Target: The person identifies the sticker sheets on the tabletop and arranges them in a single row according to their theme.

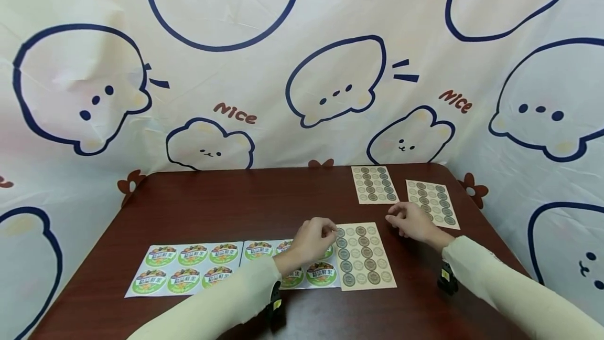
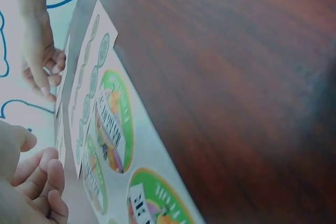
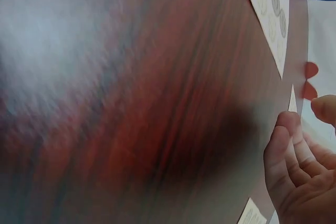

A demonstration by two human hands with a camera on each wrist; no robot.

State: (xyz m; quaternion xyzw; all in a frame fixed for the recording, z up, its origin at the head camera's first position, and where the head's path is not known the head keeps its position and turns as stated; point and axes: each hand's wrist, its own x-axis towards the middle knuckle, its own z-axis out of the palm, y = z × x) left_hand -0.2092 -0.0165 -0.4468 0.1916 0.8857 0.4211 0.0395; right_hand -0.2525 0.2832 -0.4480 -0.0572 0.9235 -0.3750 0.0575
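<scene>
My left hand (image 1: pixel 309 243) hovers over the upper left edge of a cream sheet of round coin-like stickers (image 1: pixel 360 256), its fingers loosely bent with nothing between them. The sheet overlaps the right end of a row of white sheets with green oval fruit labels (image 1: pixel 184 269). To the right, my right hand (image 1: pixel 415 222) is held over the table beside a second cream sticker sheet (image 1: pixel 443 203) and partly hides it. In the right wrist view the thumb (image 3: pixel 325 109) stands apart from the bent fingers (image 3: pixel 291 156), and nothing shows between them.
A third cream sticker sheet (image 1: pixel 375 185) lies at the table's back edge. The dark brown wooden table (image 1: pixel 212 203) meets a white cloth backdrop (image 1: pixel 264 83) with blue cartoon outlines behind and at both sides.
</scene>
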